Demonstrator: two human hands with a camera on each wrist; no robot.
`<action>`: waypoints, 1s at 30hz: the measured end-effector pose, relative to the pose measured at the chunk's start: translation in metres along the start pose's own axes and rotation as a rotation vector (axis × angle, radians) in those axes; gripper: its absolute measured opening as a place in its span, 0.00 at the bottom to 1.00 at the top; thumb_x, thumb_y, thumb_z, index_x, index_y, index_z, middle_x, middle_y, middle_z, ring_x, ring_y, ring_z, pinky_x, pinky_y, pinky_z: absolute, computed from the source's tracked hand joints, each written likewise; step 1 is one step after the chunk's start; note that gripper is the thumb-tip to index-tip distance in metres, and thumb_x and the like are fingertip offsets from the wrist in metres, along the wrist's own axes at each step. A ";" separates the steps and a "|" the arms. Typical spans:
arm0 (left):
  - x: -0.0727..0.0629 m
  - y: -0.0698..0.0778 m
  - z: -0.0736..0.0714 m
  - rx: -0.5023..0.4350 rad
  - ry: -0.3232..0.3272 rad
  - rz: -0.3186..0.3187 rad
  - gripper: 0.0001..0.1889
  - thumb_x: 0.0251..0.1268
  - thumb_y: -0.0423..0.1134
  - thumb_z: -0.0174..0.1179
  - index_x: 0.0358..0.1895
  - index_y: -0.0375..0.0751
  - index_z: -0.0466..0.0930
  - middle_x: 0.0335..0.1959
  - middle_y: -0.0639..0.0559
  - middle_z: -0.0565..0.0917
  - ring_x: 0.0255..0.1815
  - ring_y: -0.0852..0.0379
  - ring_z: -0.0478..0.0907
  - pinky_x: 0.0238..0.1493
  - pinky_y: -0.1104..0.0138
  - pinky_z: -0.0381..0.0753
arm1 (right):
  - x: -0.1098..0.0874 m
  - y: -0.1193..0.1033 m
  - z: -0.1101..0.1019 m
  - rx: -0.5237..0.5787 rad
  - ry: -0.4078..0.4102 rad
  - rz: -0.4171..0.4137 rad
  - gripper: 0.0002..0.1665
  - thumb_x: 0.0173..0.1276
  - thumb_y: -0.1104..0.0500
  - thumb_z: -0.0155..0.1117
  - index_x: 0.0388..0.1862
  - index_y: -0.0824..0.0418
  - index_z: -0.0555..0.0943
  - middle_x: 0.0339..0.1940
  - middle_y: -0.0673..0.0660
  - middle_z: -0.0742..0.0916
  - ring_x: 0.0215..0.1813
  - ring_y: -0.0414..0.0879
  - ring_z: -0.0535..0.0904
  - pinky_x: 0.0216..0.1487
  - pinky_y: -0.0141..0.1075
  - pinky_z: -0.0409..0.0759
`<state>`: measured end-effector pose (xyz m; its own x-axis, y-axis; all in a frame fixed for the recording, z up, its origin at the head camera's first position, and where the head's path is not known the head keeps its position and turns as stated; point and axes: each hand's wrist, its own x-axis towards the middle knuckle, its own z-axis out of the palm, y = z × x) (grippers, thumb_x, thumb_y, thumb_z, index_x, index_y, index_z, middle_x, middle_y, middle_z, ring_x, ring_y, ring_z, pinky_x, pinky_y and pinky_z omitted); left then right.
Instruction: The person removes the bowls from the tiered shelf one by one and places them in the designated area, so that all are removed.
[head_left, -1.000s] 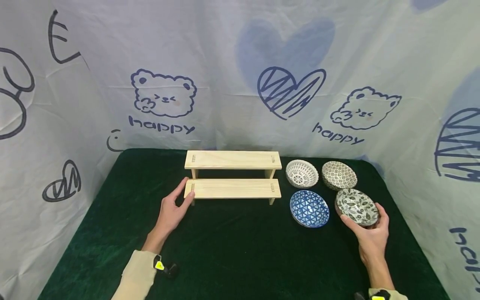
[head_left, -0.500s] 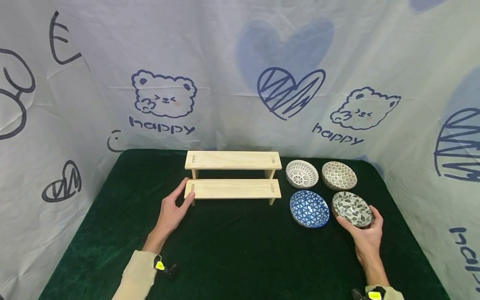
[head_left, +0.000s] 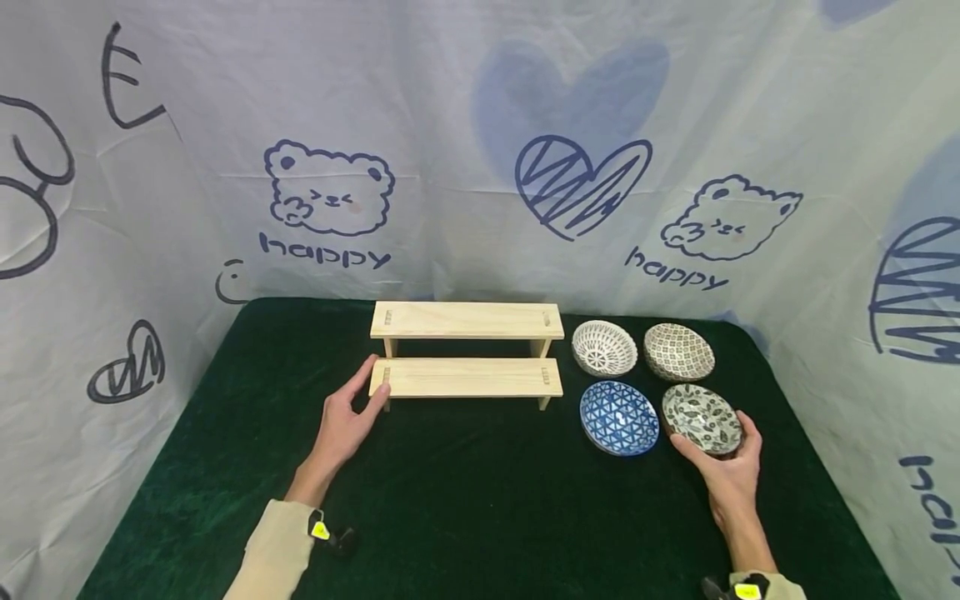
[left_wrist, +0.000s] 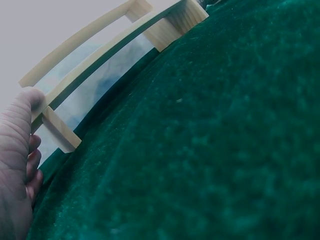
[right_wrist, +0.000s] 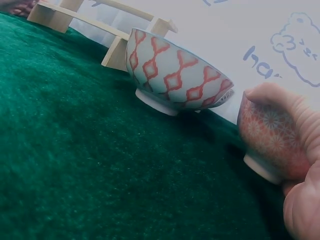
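Observation:
My right hand [head_left: 731, 479] grips the near right side of a bowl with a dark leaf pattern inside [head_left: 701, 418], thumb at its front and fingers round the far side. In the right wrist view the bowl's outside [right_wrist: 270, 132] shows reddish flowers, and its foot is close over the cloth. Just left of it stands a blue triangle-patterned bowl [head_left: 618, 418], red-patterned outside [right_wrist: 175, 75]. My left hand [head_left: 343, 427] holds the left end of the lower board of a two-step wooden shelf [head_left: 465, 377]; the thumb lies on the board's front corner, other fingers lower down [left_wrist: 34, 165].
Behind the front bowls stand a white lattice-patterned bowl [head_left: 603, 348] and a beige patterned bowl [head_left: 678, 352]. The shelf's upper board [head_left: 465, 320] is at the back. Dark green cloth [head_left: 495, 517] covers the table, and a printed white curtain [head_left: 450, 233] hangs behind and at the sides.
My right hand has moved the leaf-patterned bowl slightly left and down, away from the beige bowl and beside the blue one. My left hand has stayed on the shelf.

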<state>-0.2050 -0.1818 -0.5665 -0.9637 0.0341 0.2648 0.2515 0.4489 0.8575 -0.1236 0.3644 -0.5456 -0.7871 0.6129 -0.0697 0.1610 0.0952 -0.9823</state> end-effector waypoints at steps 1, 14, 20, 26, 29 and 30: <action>0.000 0.000 0.000 0.000 -0.001 -0.001 0.34 0.79 0.50 0.60 0.80 0.40 0.64 0.80 0.47 0.68 0.81 0.44 0.63 0.79 0.42 0.60 | 0.000 0.000 0.000 -0.012 -0.005 0.002 0.70 0.57 0.61 0.85 0.86 0.46 0.47 0.87 0.58 0.54 0.85 0.55 0.50 0.85 0.49 0.51; -0.001 0.002 -0.003 -0.006 0.002 -0.009 0.34 0.79 0.50 0.60 0.80 0.39 0.65 0.80 0.46 0.67 0.81 0.44 0.63 0.80 0.42 0.60 | -0.003 -0.011 -0.005 -0.226 -0.067 -0.010 0.75 0.60 0.53 0.83 0.88 0.48 0.37 0.89 0.60 0.44 0.87 0.59 0.38 0.85 0.57 0.38; -0.006 0.005 -0.010 0.059 -0.028 -0.016 0.35 0.79 0.52 0.59 0.81 0.40 0.63 0.81 0.43 0.66 0.82 0.42 0.61 0.79 0.41 0.60 | 0.000 -0.018 -0.005 -0.159 -0.031 -0.086 0.60 0.71 0.51 0.72 0.88 0.51 0.42 0.88 0.59 0.54 0.87 0.53 0.46 0.86 0.49 0.41; -0.013 0.010 -0.021 0.180 -0.067 -0.013 0.37 0.78 0.53 0.60 0.83 0.45 0.60 0.83 0.44 0.60 0.85 0.43 0.54 0.78 0.38 0.59 | -0.003 -0.029 -0.006 -0.239 0.009 -0.187 0.48 0.78 0.47 0.62 0.87 0.50 0.49 0.88 0.55 0.55 0.87 0.51 0.45 0.86 0.51 0.40; -0.015 0.015 -0.024 0.255 -0.075 -0.016 0.38 0.78 0.54 0.60 0.84 0.48 0.58 0.85 0.45 0.57 0.86 0.42 0.50 0.77 0.35 0.58 | -0.007 -0.036 -0.004 -0.346 -0.001 -0.271 0.47 0.77 0.46 0.62 0.87 0.51 0.52 0.88 0.56 0.54 0.88 0.53 0.42 0.85 0.56 0.38; -0.015 0.017 -0.025 0.282 -0.074 -0.012 0.39 0.77 0.54 0.60 0.84 0.49 0.57 0.85 0.46 0.56 0.86 0.41 0.50 0.77 0.35 0.58 | -0.009 -0.038 -0.002 -0.376 -0.007 -0.306 0.47 0.77 0.46 0.62 0.87 0.52 0.52 0.88 0.56 0.54 0.88 0.54 0.41 0.85 0.58 0.37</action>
<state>-0.1840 -0.1966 -0.5448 -0.9730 0.0880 0.2132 0.2151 0.6798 0.7012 -0.1212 0.3572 -0.5067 -0.8356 0.5077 0.2099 0.1250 0.5478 -0.8272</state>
